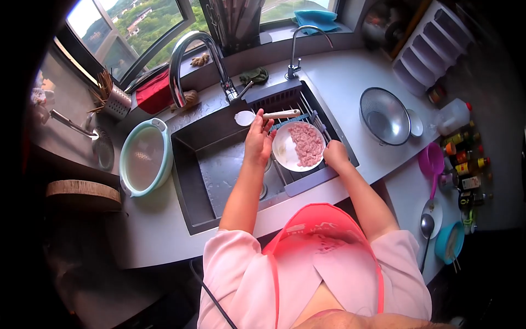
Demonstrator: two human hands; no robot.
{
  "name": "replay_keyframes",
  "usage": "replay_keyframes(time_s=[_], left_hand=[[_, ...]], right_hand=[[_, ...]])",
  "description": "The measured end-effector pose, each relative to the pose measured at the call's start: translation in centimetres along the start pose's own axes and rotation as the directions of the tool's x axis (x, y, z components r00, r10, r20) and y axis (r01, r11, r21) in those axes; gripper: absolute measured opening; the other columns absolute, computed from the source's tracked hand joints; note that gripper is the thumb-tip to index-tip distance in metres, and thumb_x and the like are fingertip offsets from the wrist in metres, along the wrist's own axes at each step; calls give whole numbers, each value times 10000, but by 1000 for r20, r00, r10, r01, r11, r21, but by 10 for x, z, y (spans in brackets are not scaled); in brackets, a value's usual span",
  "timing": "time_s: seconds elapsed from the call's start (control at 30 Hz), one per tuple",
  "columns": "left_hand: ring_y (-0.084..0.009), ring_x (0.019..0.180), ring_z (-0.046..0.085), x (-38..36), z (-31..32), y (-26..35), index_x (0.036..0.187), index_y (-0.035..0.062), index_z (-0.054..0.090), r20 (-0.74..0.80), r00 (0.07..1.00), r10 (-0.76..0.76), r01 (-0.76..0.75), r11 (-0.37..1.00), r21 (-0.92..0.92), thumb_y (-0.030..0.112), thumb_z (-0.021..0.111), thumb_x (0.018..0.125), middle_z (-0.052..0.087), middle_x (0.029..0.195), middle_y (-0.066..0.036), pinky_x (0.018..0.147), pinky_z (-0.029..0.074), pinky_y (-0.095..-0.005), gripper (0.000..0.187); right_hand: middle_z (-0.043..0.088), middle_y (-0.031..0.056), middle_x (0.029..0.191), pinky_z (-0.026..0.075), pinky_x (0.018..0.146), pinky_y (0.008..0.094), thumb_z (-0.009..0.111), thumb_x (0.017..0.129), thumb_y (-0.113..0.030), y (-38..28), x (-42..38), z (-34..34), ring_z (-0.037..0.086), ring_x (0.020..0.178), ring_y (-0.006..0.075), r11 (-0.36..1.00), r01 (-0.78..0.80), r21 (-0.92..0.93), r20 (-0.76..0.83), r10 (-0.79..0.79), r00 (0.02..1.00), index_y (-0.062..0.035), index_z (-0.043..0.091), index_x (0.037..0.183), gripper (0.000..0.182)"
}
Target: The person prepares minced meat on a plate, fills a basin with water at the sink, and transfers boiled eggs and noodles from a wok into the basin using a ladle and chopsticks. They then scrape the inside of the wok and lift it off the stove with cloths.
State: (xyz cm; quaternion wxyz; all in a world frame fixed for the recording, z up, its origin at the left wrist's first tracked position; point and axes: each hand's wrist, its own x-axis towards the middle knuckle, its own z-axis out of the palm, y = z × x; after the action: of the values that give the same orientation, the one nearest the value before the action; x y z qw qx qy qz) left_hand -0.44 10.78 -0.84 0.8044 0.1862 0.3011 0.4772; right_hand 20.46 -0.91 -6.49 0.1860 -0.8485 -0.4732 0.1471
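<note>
A white bowl with pinkish pieces of raw meat in its right part is over the rack on the right side of the sink. My right hand has its fingers closed on the bowl's right rim. At the bowl's upper left is my left hand, palm turned toward the bowl, fingers apart. Just beyond its fingertips lies a white spoon with a pale handle, its round end pointing left. Whether the left fingers touch the spoon or the bowl is unclear.
A large faucet arches over the sink's left side, with a thinner tap behind. The green-rimmed basin stands left. To the right are a metal strainer bowl, a purple ladle, bottles and a blue bowl.
</note>
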Motion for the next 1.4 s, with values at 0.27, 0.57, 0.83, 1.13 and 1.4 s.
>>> replay_keyframes(time_s=[0.27, 0.57, 0.83, 1.13, 1.4], left_hand=[[-87, 925, 525, -53, -47, 24, 1188, 155, 503, -64, 995, 74, -66, 991, 117, 175, 466, 904, 567, 1063, 30, 751, 388, -274, 287], [-86, 912, 528, -101, -82, 33, 1202, 128, 497, -137, 986, 92, -71, 986, 150, 148, 458, 899, 555, 1052, 16, 715, 404, -261, 306], [-86, 935, 514, -124, -91, 37, 1205, 104, 498, -150, 986, 70, -43, 983, 177, 151, 468, 893, 548, 1100, 5, 730, 386, -260, 317], [-92, 911, 536, -137, -97, 40, 1182, 75, 514, -125, 992, 25, 9, 964, 267, 123, 465, 889, 572, 1082, -14, 678, 418, -228, 301], [-80, 926, 525, -146, -91, 34, 1180, 57, 515, -99, 995, 13, 25, 927, 373, 111, 460, 888, 557, 1113, -15, 675, 411, -203, 302]], right_hand=[[609, 180, 567, 489, 470, 346, 481, 769, -74, -30, 8, -6, 623, 486, 248, 939, -342, -47, 298, 340, 892, 89, 622, 687, 230], [600, 164, 541, 492, 453, 349, 504, 768, -86, -30, 1, -6, 611, 453, 220, 917, -382, 117, 142, 365, 920, 76, 618, 662, 225], [596, 192, 590, 503, 528, 357, 554, 701, -108, -9, 18, -10, 607, 473, 266, 992, -126, 18, -223, 127, 966, 17, 602, 676, 137], [619, 204, 757, 479, 679, 418, 570, 732, -209, -18, 5, -22, 608, 741, 359, 982, -153, -114, -204, 127, 971, -22, 603, 741, 190], [622, 201, 818, 474, 695, 435, 554, 781, -286, -29, -15, -36, 606, 784, 358, 989, -124, -75, -268, 100, 958, -24, 586, 861, 275]])
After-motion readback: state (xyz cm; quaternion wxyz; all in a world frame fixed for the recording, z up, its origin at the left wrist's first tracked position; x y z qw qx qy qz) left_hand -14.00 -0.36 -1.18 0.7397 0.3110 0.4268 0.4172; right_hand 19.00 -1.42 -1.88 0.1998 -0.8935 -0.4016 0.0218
